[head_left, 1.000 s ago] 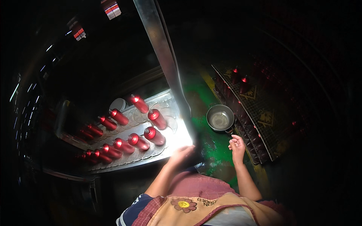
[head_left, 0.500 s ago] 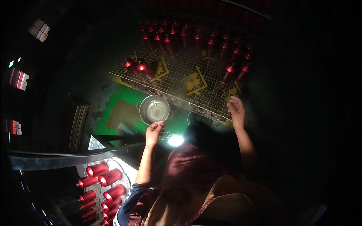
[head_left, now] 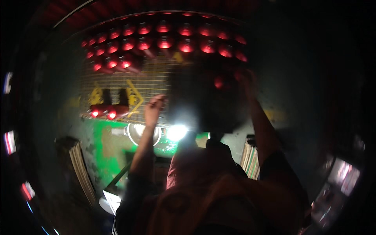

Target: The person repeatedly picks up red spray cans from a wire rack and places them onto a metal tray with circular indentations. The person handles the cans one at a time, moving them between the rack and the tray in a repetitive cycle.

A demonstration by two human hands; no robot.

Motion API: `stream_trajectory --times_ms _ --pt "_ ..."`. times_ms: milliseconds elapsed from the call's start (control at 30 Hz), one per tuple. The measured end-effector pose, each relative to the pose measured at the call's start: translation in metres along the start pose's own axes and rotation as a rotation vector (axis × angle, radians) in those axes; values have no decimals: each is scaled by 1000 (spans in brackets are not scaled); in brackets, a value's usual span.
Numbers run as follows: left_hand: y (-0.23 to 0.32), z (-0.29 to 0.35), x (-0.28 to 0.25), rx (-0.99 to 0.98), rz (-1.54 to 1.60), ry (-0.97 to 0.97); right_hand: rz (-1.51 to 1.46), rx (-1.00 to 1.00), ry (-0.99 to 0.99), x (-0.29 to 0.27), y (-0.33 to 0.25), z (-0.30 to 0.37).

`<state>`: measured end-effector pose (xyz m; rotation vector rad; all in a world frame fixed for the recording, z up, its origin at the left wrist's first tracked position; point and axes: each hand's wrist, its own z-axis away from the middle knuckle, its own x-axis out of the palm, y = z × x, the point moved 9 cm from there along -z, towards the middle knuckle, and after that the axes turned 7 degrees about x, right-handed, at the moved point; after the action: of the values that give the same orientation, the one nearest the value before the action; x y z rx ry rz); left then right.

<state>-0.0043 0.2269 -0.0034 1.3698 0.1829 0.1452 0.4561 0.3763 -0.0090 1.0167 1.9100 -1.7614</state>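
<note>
My left hand (head_left: 154,111) is over the near part of the grid-marked board (head_left: 152,80), apart from the red bottles; its fingers look bent but are blurred. In shadow at the right, my right hand (head_left: 248,83) is reached far out beside a dark red bottle (head_left: 237,74). Blur and darkness hide whether the fingers grip it. Another red bottle (head_left: 218,82) stands just left of it. Below my left hand, its forearm partly covers a round metal pot (head_left: 130,138).
Rows of red bottles (head_left: 164,41) fill the board's far side. Two more red bottles (head_left: 111,114) are at its near left corner. Stacked flat boards (head_left: 81,168) lean at the left, others (head_left: 250,160) at the right. A bright light spot (head_left: 177,133) shows below the board.
The view has turned and moved nearer the board. My right hand has gone from the board's near right edge to the bottles; my left hand has moved from beside the pot to over the board.
</note>
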Motion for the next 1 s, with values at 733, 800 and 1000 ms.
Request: stream_trajectory --times_ms 733,800,1000 --pt "-18 75 -250 361 -470 1101 -415 289 -681 28 20 56" --pt "-3 40 -241 381 -833 1052 -414 318 -603 26 12 62" --pt "-17 16 -260 299 -377 1033 14 55 -342 5 -36 68"
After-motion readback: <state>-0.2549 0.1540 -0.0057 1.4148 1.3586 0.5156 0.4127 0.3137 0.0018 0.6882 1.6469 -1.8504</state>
